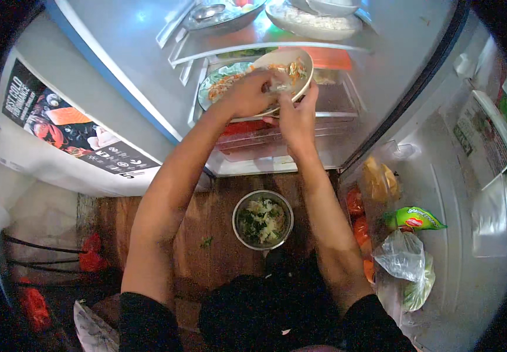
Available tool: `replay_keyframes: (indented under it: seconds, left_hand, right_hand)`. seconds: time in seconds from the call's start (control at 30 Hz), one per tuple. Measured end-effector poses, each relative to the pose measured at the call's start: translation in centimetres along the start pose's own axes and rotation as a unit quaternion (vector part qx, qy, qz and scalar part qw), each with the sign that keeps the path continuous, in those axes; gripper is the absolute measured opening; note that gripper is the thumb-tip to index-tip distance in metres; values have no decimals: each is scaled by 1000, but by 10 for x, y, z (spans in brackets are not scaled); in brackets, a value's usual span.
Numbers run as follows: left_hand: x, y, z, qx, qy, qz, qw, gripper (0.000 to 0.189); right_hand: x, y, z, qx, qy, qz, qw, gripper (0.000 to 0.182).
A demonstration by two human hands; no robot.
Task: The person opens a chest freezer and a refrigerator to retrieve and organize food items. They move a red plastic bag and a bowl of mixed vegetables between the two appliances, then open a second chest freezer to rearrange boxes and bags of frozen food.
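Observation:
Inside the open refrigerator, a cream bowl with shredded vegetables in it is tilted in front of a glass shelf. My right hand grips its near right rim. Over the bowl, my left hand has its fingers bent around something clear or pale that is too blurred to name. Partly behind the bowl, on the left, is a green plate with shredded carrot and other food. Below, a metal bowl of chopped greens and pale shreds stands on the wooden floor.
Dishes of food stand on the glass shelf above. A transparent drawer lies under the bowl. The open door at the right holds a green packet and plastic bags. A white printed panel is at the left.

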State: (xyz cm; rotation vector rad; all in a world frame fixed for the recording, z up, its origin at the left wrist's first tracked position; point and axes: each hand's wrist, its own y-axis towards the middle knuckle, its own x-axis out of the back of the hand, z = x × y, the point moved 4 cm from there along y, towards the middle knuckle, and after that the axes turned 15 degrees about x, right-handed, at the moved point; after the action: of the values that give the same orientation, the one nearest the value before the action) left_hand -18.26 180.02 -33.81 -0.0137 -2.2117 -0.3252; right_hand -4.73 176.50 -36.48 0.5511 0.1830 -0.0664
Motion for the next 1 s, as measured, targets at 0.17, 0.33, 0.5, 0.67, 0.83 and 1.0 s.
replay_keyframes:
  seconds: [0.17,0.33,0.5,0.67,0.83,1.0]
  left_hand:
    - [25,-6,55,104,202,-86,970,30]
    - [19,-15,16,40,-140,-4,989,24]
    - [17,-17,57,17,167,-31,985,23]
    - [37,-24,31,178,125,-70,974,26]
    - [8,1,28,76,-90,114,986,26]
    - [20,-1,38,74,111,-169,977,31]
  right_hand:
    - [-9,10,8,113,-203,-22,972,70]
    - [-14,14,7,98,-206,-17,974,72]
    - [-25,5,12,102,-214,-16,971,73]
    - [-16,9,0,89,-189,-32,977,79]
    - [-25,3,2,95,-154,-27,983,78]
    - [-25,-2,6,67,-120,-11,990,76]
